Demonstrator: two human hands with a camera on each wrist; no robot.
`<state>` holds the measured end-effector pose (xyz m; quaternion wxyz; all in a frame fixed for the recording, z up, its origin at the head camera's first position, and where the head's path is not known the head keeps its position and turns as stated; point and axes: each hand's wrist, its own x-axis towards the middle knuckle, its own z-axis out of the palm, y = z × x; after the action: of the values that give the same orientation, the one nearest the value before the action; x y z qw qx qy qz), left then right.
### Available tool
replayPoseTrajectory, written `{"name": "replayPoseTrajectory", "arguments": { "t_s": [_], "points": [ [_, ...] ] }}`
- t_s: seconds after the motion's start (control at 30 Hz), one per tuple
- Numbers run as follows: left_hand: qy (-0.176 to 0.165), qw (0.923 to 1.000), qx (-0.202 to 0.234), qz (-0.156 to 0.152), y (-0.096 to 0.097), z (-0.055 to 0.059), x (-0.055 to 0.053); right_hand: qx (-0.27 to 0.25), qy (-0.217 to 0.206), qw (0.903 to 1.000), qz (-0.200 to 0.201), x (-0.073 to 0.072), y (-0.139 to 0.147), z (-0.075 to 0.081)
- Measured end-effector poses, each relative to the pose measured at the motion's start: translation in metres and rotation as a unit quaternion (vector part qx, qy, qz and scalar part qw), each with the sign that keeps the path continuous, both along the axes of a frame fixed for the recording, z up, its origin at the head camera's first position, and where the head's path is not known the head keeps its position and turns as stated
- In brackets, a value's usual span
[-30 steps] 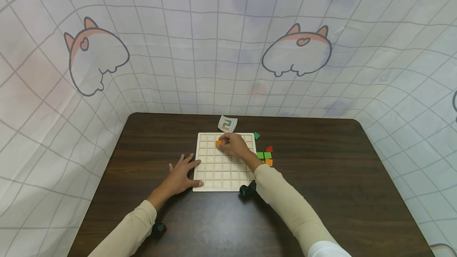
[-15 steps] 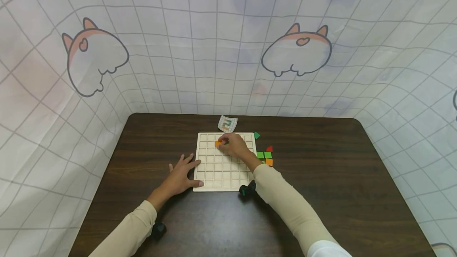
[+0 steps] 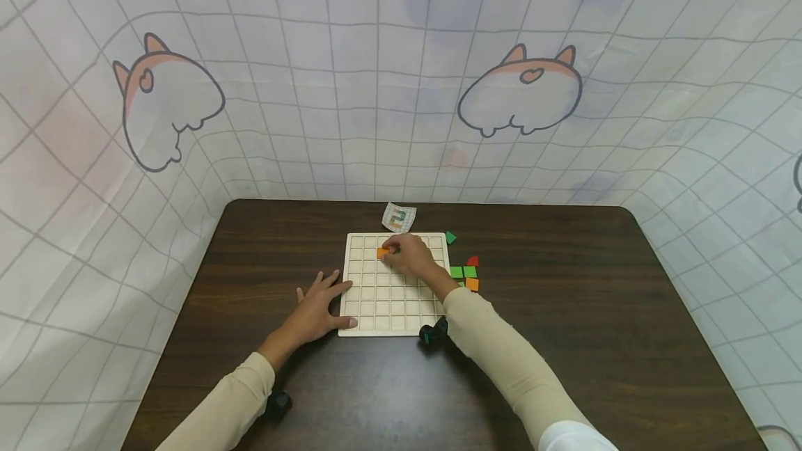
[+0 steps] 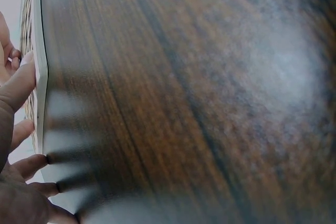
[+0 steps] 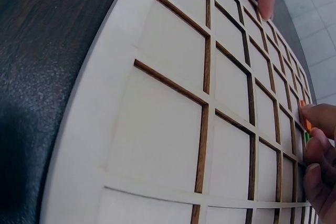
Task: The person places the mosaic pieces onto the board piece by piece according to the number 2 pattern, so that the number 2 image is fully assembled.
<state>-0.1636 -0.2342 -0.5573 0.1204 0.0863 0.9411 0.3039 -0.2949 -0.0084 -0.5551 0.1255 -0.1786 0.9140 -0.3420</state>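
Observation:
A pale wooden grid board [image 3: 391,308] with square cells lies on the dark table. My left hand [image 3: 313,312] rests along its left side, fingers spread, thumb and index fingertip on the edge. In the upper part of the board, my right hand [image 3: 410,256] pinches a small orange tile [image 3: 381,253] between thumb and fingertips, low over a cell. The right wrist view shows the fingers on this orange tile [image 5: 305,115], with a bit of green [image 5: 308,137] just beside it. The hand hides most of that green piece.
Right of the board lie green square tiles [image 3: 470,272], an orange tile [image 3: 473,285], a red piece [image 3: 473,261] and a green piece [image 3: 450,237]. A small card with a coloured pattern [image 3: 399,217] lies behind the board. Grid-patterned cloth [image 3: 351,89] surrounds the table.
The orange tile in my right hand has shifted slightly left and down and looks flatter against the board. My left hand has stayed in place.

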Motion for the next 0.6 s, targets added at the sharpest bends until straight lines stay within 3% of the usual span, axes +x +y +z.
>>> {"name": "replayPoseTrajectory", "arguments": {
  "t_s": [0.3, 0.6],
  "points": [
    [0.001, 1.0, 0.001, 0.0, -0.001, -0.005, 0.0, -0.003, 0.002, 0.9999, 0.013, 0.001, 0.004, 0.001],
    [0.006, 1.0, 0.0, 0.003, -0.002, -0.007, -0.001, -0.064, 0.007, 0.9974, 0.033, 0.005, 0.034, 0.01]
  ]
}}
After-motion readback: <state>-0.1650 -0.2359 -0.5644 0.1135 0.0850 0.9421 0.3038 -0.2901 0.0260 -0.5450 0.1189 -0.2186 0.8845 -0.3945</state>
